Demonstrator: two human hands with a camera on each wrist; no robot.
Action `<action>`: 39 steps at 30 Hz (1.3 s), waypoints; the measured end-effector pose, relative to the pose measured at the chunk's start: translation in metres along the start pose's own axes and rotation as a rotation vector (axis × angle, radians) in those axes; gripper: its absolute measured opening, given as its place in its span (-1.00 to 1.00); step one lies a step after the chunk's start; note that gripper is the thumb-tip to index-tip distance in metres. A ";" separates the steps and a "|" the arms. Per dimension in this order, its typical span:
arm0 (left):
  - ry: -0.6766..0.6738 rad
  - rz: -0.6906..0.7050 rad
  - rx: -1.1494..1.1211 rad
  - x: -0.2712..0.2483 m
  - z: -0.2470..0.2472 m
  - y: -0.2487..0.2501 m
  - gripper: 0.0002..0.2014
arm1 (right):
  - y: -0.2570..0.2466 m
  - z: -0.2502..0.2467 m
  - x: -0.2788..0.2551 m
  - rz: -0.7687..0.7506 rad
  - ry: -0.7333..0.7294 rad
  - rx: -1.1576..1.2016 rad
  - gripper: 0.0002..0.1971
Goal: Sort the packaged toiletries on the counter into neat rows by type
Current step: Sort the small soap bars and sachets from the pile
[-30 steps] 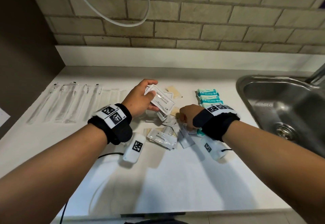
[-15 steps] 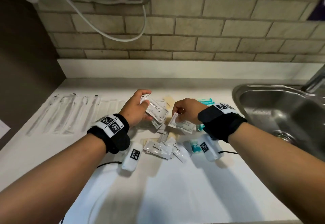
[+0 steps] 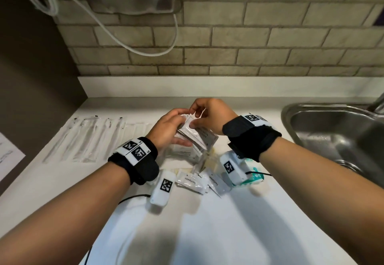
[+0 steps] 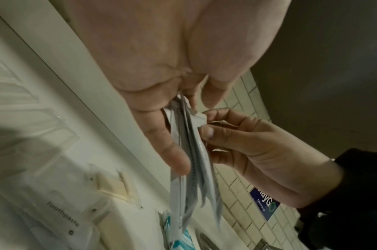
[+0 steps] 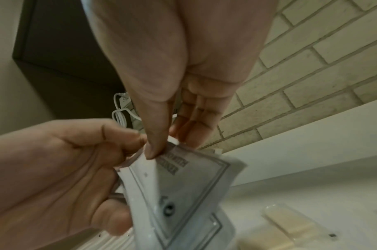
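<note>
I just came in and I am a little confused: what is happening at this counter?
A person is sorting packaged toiletries. The left hand holds a stack of white sachets above the counter, and the right hand pinches the stack's top edge. Clear-wrapped long items lie in a row at left; toothpaste packets remain in a loose pile.

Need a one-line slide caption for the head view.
Both hands, left hand and right hand, hold a stack of sachets above loose toothpaste packets on the counter, beside the sink.
</note>
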State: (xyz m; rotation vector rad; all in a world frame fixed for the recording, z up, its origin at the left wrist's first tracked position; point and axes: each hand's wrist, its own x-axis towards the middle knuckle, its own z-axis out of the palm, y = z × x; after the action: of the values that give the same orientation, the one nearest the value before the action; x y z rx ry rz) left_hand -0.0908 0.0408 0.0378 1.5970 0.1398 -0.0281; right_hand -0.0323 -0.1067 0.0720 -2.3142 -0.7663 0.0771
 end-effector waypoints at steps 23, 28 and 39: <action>0.143 0.131 0.227 -0.017 -0.046 -0.020 -0.70 | 0.004 0.079 -0.053 0.114 -0.620 -0.521 -0.66; 0.164 0.134 0.227 -0.019 -0.053 -0.026 -0.70 | -0.002 0.051 -0.032 0.168 -0.606 -0.391 -0.65; 0.206 0.134 0.111 -0.016 -0.062 -0.015 -0.74 | -0.001 0.016 -0.017 0.314 -0.453 -0.355 -0.74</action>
State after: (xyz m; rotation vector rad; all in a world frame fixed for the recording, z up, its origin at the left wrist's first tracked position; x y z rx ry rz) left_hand -0.1126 0.1016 0.0262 1.7147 0.1937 0.2362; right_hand -0.0507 -0.1063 0.0578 -2.7848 -0.6610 0.6740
